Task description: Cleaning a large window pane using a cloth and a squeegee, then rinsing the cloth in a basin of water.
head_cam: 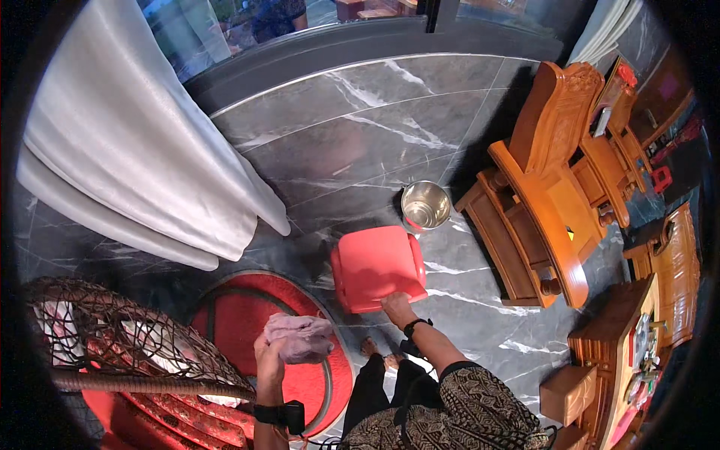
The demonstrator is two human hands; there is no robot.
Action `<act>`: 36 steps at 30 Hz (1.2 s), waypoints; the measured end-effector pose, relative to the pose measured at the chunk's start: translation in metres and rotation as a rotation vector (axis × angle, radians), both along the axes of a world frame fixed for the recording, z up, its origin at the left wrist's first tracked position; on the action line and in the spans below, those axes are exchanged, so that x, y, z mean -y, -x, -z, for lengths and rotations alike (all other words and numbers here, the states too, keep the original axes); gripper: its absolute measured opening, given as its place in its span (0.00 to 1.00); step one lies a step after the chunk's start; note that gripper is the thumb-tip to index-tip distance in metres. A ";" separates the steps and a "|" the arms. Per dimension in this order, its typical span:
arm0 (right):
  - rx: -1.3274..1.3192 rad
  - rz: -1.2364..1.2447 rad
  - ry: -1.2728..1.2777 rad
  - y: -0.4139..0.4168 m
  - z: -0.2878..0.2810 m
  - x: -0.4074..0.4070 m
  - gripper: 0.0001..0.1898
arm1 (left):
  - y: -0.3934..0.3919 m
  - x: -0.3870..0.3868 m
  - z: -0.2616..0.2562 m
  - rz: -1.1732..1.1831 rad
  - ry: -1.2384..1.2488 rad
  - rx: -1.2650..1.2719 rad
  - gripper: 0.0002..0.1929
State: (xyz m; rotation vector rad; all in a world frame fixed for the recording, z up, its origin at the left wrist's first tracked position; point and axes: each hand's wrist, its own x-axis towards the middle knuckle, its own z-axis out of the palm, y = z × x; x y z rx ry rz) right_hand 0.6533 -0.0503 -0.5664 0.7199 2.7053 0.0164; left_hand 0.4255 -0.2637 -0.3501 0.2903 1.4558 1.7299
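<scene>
In my left hand (269,360) a crumpled, pale purple cloth (302,337) is gripped, raised over the edge of a round red mat (309,396). My right hand (397,309) grasps the near edge of a red plastic chair (372,261), its fingers partly hidden behind that edge. The chair stands on the floor just in front of my feet (378,351). Just past its far right corner stands a shiny metal bucket (426,207), its inside visible from above.
Carved wooden armchairs (554,169) line the right side, with a wooden table (613,337) and brown stool (568,394) nearer me. A woven hanging chair (152,388) with red cushions occupies the lower left. White curtains (140,146) drape onto the dark marbled floor (467,281) beside a window wall.
</scene>
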 end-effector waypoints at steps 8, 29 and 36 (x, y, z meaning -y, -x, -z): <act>-0.432 0.234 0.406 0.004 -0.051 -0.005 0.13 | 0.007 -0.008 -0.034 -0.051 -0.059 -0.009 0.16; -1.325 0.046 1.091 0.118 -0.384 -0.087 0.46 | 0.023 -0.210 -0.207 0.576 -0.394 -0.471 0.16; -1.411 0.113 1.037 0.175 -0.435 -0.224 0.35 | 0.093 -0.317 -0.299 0.558 -0.288 -0.857 0.11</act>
